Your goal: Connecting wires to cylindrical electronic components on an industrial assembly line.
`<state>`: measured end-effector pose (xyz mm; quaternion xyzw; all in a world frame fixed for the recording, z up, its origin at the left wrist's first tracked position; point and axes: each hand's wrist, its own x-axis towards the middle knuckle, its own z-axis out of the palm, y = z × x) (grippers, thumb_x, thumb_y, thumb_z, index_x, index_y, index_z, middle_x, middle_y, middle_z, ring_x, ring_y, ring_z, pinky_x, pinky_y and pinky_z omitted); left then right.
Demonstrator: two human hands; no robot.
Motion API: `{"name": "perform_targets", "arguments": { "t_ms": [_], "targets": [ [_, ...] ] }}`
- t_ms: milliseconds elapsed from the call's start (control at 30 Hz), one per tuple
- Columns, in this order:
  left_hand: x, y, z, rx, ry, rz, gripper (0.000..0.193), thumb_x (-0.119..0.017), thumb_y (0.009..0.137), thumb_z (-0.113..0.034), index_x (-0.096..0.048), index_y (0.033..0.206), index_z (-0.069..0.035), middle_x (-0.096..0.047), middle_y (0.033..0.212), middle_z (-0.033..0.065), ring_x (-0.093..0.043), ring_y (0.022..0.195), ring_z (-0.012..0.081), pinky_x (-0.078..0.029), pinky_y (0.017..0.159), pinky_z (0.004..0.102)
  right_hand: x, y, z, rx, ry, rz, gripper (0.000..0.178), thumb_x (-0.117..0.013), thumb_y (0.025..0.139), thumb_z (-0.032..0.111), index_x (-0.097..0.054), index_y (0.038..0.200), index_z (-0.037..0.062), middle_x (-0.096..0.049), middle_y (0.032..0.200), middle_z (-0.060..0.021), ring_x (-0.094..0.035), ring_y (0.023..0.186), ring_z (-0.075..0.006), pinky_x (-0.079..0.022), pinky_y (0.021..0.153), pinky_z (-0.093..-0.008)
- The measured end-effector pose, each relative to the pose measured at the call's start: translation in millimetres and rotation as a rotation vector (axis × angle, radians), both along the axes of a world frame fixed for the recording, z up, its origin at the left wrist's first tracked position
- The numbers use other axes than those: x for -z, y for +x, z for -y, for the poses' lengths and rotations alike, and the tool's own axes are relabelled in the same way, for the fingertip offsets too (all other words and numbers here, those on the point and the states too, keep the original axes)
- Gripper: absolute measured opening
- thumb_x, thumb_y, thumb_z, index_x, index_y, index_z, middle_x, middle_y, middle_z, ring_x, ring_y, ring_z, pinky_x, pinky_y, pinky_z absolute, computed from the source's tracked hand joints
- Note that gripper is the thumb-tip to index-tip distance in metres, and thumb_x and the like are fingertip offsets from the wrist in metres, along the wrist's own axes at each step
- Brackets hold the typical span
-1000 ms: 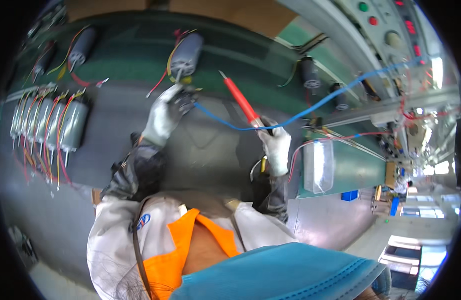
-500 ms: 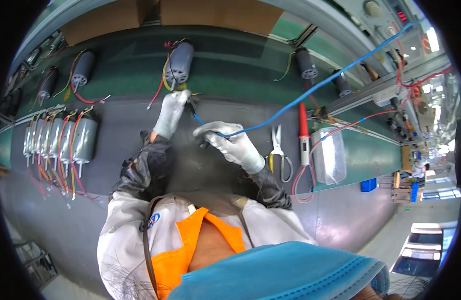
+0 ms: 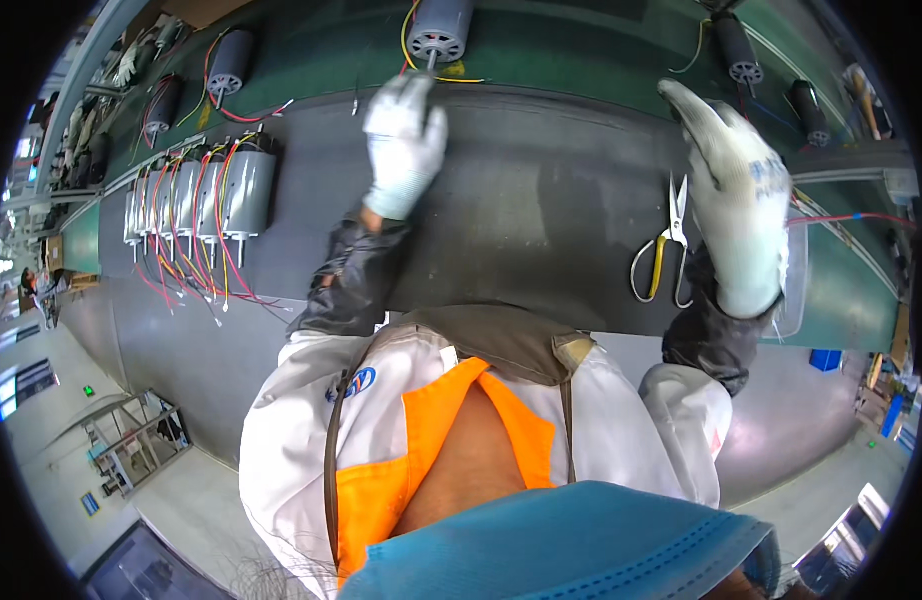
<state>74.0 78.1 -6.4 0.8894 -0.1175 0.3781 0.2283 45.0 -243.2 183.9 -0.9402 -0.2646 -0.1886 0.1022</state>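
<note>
My left hand point(image 3: 406, 145), in a white glove, reaches up to the far edge of the dark mat. Its thumb stands apart from the fingers, and nothing shows in its grasp. Just beyond the fingertips lies a grey cylindrical motor point(image 3: 439, 30), its shaft toward me, with a yellow and a red wire beside it. Raised on the right, close to the camera, is my gloved right hand point(image 3: 739, 185). Its fingers stretch to the upper left, and I see nothing in them. Scissors point(image 3: 669, 245) with one yellow handle lie left of that hand, points away from me.
Several silver motors point(image 3: 201, 195) with red and yellow wires stand in a row at left. Grey motors point(image 3: 229, 65) lie behind them; dark ones point(image 3: 736, 50) lie at the far right. A clear plastic box point(image 3: 796, 290) is partly behind my right hand.
My hands have moved apart: the right went right and up, away from the blue cable, which is out of sight. The view has shifted. The red probe pen no longer shows.
</note>
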Motion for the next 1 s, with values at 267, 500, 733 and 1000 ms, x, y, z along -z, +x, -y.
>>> {"name": "perform_targets", "arguments": {
  "t_ms": [267, 500, 733, 1000],
  "targets": [
    [48.5, -26.0, 32.5, 0.092, 0.005, -0.209, 0.036, -0.064, 0.083, -0.014, -0.065, 0.118, -0.007, -0.063, 0.118, 0.014, -0.06, 0.112, 0.0351, -0.047, 0.094, 0.0485, -58.1, -62.0, -31.0, -0.343, 0.018, 0.016, 0.054, -0.056, 0.081, -0.007, -0.065, 0.132, 0.0078, -0.068, 0.109, -0.0192, -0.067, 0.095, -0.0329, -0.053, 0.084, -0.0372],
    [43.3, -21.4, 43.2, 0.077, 0.036, -0.264, 0.031, -0.065, 0.086, -0.014, -0.066, 0.117, -0.008, -0.064, 0.117, 0.012, -0.06, 0.112, 0.0343, -0.047, 0.095, 0.0474, -70.1, -73.6, -18.0, -0.297, 0.008, 0.008, 0.054, -0.057, 0.081, -0.007, -0.065, 0.132, 0.0072, -0.068, 0.109, -0.0192, -0.067, 0.095, -0.0329, -0.053, 0.084, -0.0374],
    [120.0, -10.7, 54.7, -0.438, 0.365, 0.088, 0.028, -0.064, 0.086, -0.014, -0.068, 0.113, -0.01, -0.065, 0.116, 0.0101, -0.059, 0.114, 0.0328, -0.044, 0.099, 0.0476, -73.9, -74.5, -22.2, -0.313, -0.004, -0.003, 0.054, -0.057, 0.081, -0.007, -0.065, 0.132, 0.0066, -0.068, 0.109, -0.0192, -0.067, 0.096, -0.0329, -0.053, 0.084, -0.0376],
    [53.5, -16.9, 32.0, 0.088, 0.065, -0.213, 0.029, -0.063, 0.084, -0.013, -0.069, 0.112, -0.009, -0.066, 0.113, 0.0101, -0.06, 0.111, 0.0324, -0.047, 0.094, 0.0466, -70.4, -78.9, -15.1, -0.279, -0.014, -0.015, 0.054, -0.057, 0.08, -0.007, -0.064, 0.132, 0.006, -0.068, 0.109, -0.0192, -0.067, 0.096, -0.0329, -0.053, 0.084, -0.0379]
  ]
}}
